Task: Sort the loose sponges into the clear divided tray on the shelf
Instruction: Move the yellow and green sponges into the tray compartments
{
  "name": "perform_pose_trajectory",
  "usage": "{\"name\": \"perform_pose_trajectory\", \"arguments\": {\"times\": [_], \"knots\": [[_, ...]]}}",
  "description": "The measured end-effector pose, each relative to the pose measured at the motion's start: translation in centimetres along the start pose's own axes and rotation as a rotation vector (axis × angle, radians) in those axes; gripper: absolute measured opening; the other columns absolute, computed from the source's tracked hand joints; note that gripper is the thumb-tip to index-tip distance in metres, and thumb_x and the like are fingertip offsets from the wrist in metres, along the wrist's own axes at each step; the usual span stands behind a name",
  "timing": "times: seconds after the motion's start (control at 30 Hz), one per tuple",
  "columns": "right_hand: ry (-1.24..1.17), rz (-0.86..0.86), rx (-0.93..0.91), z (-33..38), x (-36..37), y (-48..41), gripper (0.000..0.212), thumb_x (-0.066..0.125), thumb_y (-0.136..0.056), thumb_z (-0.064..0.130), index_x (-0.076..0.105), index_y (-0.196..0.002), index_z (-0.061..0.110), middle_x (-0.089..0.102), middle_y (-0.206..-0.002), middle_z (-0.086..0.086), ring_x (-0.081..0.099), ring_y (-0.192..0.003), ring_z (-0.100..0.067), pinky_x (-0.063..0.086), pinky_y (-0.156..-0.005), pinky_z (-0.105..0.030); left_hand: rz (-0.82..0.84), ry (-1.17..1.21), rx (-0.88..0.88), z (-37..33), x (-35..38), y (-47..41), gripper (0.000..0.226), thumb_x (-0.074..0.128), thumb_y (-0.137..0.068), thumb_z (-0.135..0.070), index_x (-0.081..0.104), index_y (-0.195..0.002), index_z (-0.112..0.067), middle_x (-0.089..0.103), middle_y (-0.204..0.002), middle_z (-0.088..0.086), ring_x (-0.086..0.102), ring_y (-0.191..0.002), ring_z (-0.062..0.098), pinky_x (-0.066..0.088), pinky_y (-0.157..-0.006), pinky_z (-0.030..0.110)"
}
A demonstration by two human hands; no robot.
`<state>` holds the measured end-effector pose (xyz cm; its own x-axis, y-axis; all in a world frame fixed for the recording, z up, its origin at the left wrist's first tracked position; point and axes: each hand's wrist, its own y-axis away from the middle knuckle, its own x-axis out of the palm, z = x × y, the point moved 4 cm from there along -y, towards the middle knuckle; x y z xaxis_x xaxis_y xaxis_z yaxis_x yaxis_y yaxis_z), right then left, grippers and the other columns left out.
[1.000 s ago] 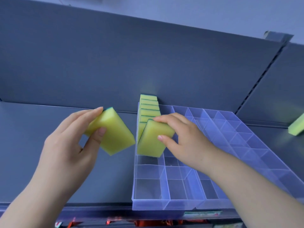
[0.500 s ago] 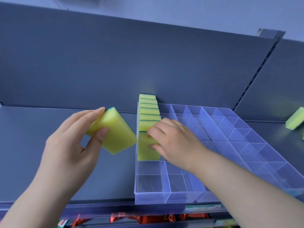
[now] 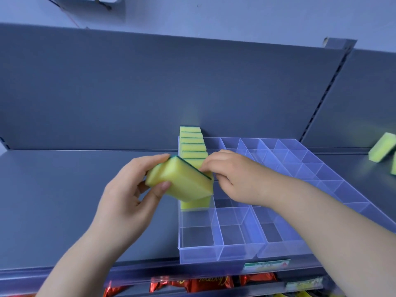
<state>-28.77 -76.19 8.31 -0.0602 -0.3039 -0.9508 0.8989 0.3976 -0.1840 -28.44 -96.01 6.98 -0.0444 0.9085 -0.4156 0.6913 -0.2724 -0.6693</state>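
While the grey shelf point(image 3: 64, 200) is carrying the clear divided tray point(image 3: 201, 254) near its front edge, a row of sponges point(image 3: 191, 144) is standing on edge in the tray's left column. The left hand point(image 3: 126, 196) is gripping one yellow sponge point(image 3: 182, 181) between thumb and curled fingers, in front of this row. The right hand point(image 3: 240, 179) is bending its fingers at the row's near end; whether it is holding anything, I cannot tell. A loose sponge point(image 3: 382, 147) is lying far right on the shelf.

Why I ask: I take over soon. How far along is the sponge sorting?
Done: a row of sponges stands in the left column of the tray. In hand: the left hand holds another sponge over it, the right hand at its far end. Left: loose sponges on the shelf at right.
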Motion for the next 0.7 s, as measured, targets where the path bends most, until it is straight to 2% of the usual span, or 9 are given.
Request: {"name": "perform_pose_trajectory", "arguments": {"times": [0.07, 0.13, 0.23, 0.33, 0.43, 0.53, 0.6, 0.7], "knots": [[-0.026, 0.052, 0.063, -0.3, -0.2, 0.0, 0.052, 0.034, -0.084, -0.009, 0.055, -0.125, 0.016, 0.053, -0.127, 0.003, 0.041, -0.12, -0.013, 0.025, -0.098, -0.011, 0.001, 0.04, -0.002, 0.1, 0.2, -0.1, 0.037, 0.061, -0.081, -0.019, 0.052, -0.111, -0.039, 0.059, -0.101, -0.02, 0.056, -0.086, -0.004, 0.039, -0.071, 0.002], [-0.039, 0.077, 0.107, -0.6, -0.3, 0.1, 0.058, 0.031, -0.083, -0.01, 0.053, -0.126, 0.021, 0.051, -0.131, 0.007, 0.04, -0.123, -0.01, 0.029, -0.103, -0.018, -0.009, 0.07, 0.004, 0.2, 0.2, -0.3, 0.036, 0.063, -0.081, -0.021, 0.052, -0.109, -0.042, 0.061, -0.1, -0.017, 0.058, -0.084, -0.003, 0.04, -0.07, 0.002], [-0.06, 0.107, 0.163, -0.9, -0.2, 0.1, 0.063, 0.029, -0.081, -0.008, 0.052, -0.126, 0.029, 0.049, -0.132, 0.011, 0.041, -0.122, -0.008, 0.035, -0.103, -0.026, 0.004, 0.062, 0.016, 0.3, 0.4, -0.5, 0.034, 0.063, -0.08, -0.018, 0.054, -0.106, -0.04, 0.06, -0.102, -0.022, 0.058, -0.086, -0.005, 0.04, -0.07, 0.002], [-0.055, 0.121, 0.188, -0.8, -0.3, 0.2, 0.063, 0.029, -0.082, -0.007, 0.051, -0.126, 0.031, 0.047, -0.133, 0.013, 0.041, -0.123, -0.008, 0.036, -0.102, -0.029, 0.052, 0.025, 0.071, 0.6, 0.9, -0.4, 0.028, 0.062, -0.082, -0.017, 0.058, -0.106, -0.03, 0.056, -0.109, -0.026, 0.056, -0.098, -0.004, 0.043, -0.076, 0.005], [-0.021, 0.138, 0.194, -0.6, -0.2, 0.3, 0.06, 0.03, -0.084, -0.005, 0.05, -0.128, 0.031, 0.046, -0.134, 0.013, 0.041, -0.123, -0.011, 0.037, -0.101, -0.031, 0.103, -0.072, 0.126, 0.9, 1.0, -0.4, 0.026, 0.058, -0.086, -0.03, 0.058, -0.112, -0.03, 0.054, -0.109, -0.023, 0.055, -0.098, -0.002, 0.044, -0.076, 0.009], [0.009, 0.151, 0.195, -0.4, -0.2, 0.3, 0.059, 0.03, -0.084, -0.003, 0.049, -0.128, 0.031, 0.046, -0.133, 0.013, 0.041, -0.122, -0.012, 0.039, -0.1, -0.034, 0.132, -0.144, 0.157, 0.5, 1.4, -0.5, 0.029, 0.061, -0.084, -0.023, 0.065, -0.112, -0.024, 0.057, -0.106, -0.015, 0.053, -0.094, -0.006, 0.038, -0.075, 0.002], [0.009, 0.149, 0.196, -0.3, -0.4, 0.3, 0.058, 0.03, -0.084, -0.004, 0.05, -0.127, 0.03, 0.047, -0.132, 0.012, 0.043, -0.121, -0.014, 0.04, -0.098, -0.035, 0.155, -0.202, 0.187, 0.2, 1.8, -0.6, 0.031, 0.061, -0.081, -0.02, 0.067, -0.112, -0.019, 0.059, -0.106, -0.01, 0.053, -0.09, -0.003, 0.036, -0.075, 0.001], [-0.003, 0.143, 0.196, -0.3, -0.5, 0.4, 0.058, 0.031, -0.083, -0.006, 0.052, -0.126, 0.027, 0.05, -0.129, 0.009, 0.045, -0.118, -0.015, 0.04, -0.097, -0.034, 0.201, -0.292, 0.21, 0.3, 2.5, -0.8, 0.033, 0.059, -0.083, -0.025, 0.066, -0.115, -0.02, 0.053, -0.111, -0.004, 0.052, -0.09, 0.004, 0.045, -0.074, 0.014]]}}
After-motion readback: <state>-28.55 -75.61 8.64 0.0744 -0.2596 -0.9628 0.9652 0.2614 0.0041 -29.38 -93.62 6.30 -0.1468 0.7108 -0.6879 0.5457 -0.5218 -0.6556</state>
